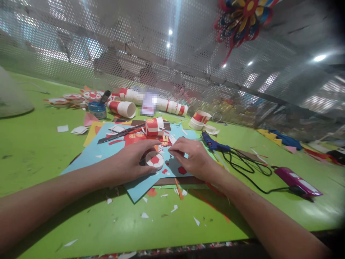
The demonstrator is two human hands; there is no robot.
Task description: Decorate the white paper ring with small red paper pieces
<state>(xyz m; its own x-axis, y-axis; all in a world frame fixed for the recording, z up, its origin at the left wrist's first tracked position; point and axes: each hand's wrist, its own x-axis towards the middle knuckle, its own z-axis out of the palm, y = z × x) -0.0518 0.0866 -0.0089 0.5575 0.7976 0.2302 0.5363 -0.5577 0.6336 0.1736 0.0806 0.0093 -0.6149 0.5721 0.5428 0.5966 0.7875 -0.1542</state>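
Left hand (129, 160) gripping red-and-white disc (154, 160), above blue paper (88, 154). Right hand (194, 156) fingertips pinched just off disc's 2 o'clock; can't tell if holding anything. Red-and-white cup (154, 126) at 12 o'clock from disc.

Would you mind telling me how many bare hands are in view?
2: the left hand curls around the round red-and-white piece; the right hand is just right of that piece, fingers bent. I see no sign of hidden ones.
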